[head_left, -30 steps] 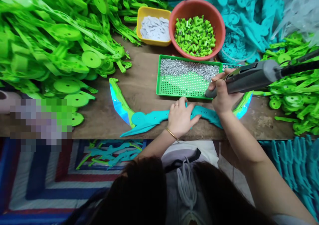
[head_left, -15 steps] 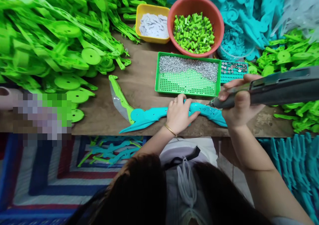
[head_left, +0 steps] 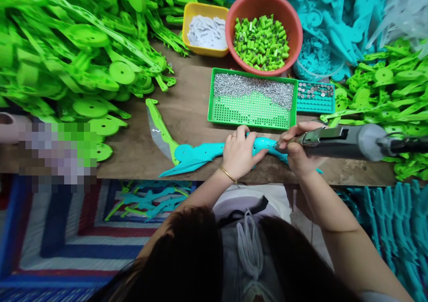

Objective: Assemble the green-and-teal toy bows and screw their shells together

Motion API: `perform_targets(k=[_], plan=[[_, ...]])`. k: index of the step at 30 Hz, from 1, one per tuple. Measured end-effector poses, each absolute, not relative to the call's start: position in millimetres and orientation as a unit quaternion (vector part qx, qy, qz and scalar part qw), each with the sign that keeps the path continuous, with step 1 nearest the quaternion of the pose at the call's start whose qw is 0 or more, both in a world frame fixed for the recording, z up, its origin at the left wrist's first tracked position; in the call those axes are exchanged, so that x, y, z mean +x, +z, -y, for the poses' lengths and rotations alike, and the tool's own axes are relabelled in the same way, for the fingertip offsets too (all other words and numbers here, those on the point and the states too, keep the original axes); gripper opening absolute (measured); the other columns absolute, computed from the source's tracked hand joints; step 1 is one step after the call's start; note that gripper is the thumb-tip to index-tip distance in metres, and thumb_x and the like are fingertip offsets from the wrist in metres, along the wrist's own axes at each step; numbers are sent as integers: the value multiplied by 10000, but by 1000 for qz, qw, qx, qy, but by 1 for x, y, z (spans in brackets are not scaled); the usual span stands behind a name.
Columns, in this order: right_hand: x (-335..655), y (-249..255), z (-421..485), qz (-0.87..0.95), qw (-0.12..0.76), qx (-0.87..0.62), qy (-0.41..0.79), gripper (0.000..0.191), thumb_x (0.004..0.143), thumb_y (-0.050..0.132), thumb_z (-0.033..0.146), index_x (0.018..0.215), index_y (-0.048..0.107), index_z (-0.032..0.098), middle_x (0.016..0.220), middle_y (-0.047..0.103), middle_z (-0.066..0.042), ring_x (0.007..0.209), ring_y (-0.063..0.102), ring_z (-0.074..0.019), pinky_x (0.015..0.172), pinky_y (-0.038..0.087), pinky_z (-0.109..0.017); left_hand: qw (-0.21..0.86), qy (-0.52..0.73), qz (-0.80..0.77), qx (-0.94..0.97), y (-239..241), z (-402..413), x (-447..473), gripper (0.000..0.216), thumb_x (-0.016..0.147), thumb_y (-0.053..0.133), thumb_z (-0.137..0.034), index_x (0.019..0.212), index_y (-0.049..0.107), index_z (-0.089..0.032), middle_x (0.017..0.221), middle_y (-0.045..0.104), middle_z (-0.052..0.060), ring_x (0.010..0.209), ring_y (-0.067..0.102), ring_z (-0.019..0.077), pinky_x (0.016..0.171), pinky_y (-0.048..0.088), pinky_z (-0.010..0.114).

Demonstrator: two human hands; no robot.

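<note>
A long teal plastic piece (head_left: 200, 153) with a green curved end lies along the front edge of the wooden table (head_left: 187, 106). My left hand (head_left: 240, 154) presses down on its middle, fingers curled over it. My right hand (head_left: 298, 153) is wrapped round a grey electric screwdriver (head_left: 337, 140), whose tip touches the teal piece just right of my left hand. Behind the hands stands a green perforated tray (head_left: 251, 110) with several small silver screws.
A red bowl (head_left: 264, 31) of green tube pieces and a yellow tub (head_left: 206, 30) of white parts stand at the back. A small teal tray (head_left: 314, 97) holds metal bits. Heaps of green parts (head_left: 73, 57) and teal parts (head_left: 331, 12) crowd both sides.
My right hand has brought the screwdriver down from the green tray to the teal piece, and the tool now lies nearly level. My left hand has stayed on the piece.
</note>
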State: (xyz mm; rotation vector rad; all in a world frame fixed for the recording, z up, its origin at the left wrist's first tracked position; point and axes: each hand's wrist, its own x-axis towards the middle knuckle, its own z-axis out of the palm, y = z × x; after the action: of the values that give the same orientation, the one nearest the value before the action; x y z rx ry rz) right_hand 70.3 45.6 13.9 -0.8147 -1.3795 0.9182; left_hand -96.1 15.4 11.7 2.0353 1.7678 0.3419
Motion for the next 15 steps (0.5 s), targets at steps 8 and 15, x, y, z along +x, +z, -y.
perform_targets(k=[8, 15], plan=[[51, 49, -91, 552, 703, -342, 290, 273, 818, 699, 467, 1045, 616, 339, 833, 679, 64, 464, 553, -73, 453, 489, -246, 203, 127, -630, 739, 9, -15, -97, 441, 876, 582, -558, 1193, 635, -255, 1195, 515, 100, 1062, 548, 274, 888, 417, 380], [41, 25, -112, 503, 681, -443, 297, 403, 726, 758, 533, 969, 599, 254, 762, 651, 45, 486, 589, -96, 458, 521, -260, 190, 117, -634, 741, 8, -15, -97, 457, 859, 595, -573, 1157, 647, -231, 1180, 536, 107, 1049, 552, 289, 867, 429, 389]])
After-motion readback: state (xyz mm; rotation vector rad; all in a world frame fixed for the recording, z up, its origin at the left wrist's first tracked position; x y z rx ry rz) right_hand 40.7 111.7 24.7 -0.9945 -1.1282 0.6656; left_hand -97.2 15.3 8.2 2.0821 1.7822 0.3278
